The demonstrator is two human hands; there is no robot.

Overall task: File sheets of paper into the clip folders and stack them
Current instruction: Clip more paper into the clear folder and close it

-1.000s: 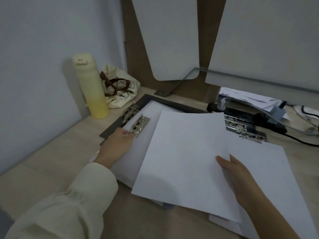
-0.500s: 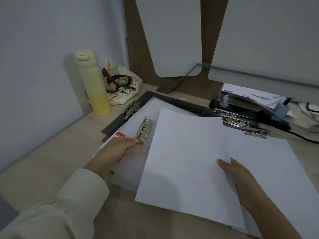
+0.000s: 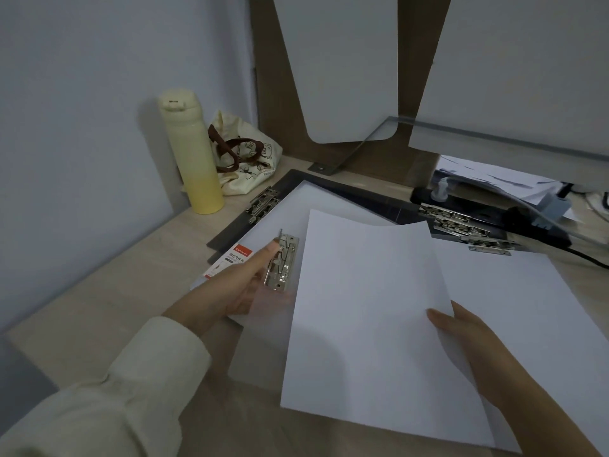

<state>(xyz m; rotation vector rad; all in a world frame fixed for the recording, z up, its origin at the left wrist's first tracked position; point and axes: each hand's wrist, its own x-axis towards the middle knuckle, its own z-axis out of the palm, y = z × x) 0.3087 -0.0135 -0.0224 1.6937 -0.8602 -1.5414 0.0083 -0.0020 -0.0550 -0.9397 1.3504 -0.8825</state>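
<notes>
- Head view, hands: the left hand [image 3: 244, 285] grips the near left edge of a translucent clip folder [image 3: 263, 311], fingers closed on it, forefinger extended against the metal lever clip [image 3: 280, 262]. The right hand [image 3: 468, 338] holds a white sheet [image 3: 365, 318] by its right edge, thumb on top, remaining fingers hidden beneath the paper.
- Head view, location of task items: the held sheet hovers over the folder, its left edge just beside the clip. A loose pile of sheets [image 3: 527, 308] lies under it on the tabletop [image 3: 108, 291]. A dark folder with paper [image 3: 329, 199] rests behind, carrying its own clip; further clip folders [image 3: 468, 229] are stacked at right rear.
- Head view, step in hand: judged to be feeding the sheet under the clip. Recommended: raise the lever fully with the left forefinger, slide the sheet's left edge squarely against the clip's stop, keep the paper flat, then release.
- Head view, risk: the sheet bows upward along its far edge; a skewed entry would likely crease a corner.
- Head view, materials: paper thin, matte, flexible; clip bright, hard, chromed steel; folder cover frosted plastic with a red-and-white label [image 3: 237, 255]; tabletop pale wood grain.
- Head view, surroundings: a yellow cylindrical flask [image 3: 191, 156] and a cloth bag [image 3: 244, 159] stand at rear left, well apart from the work.
</notes>
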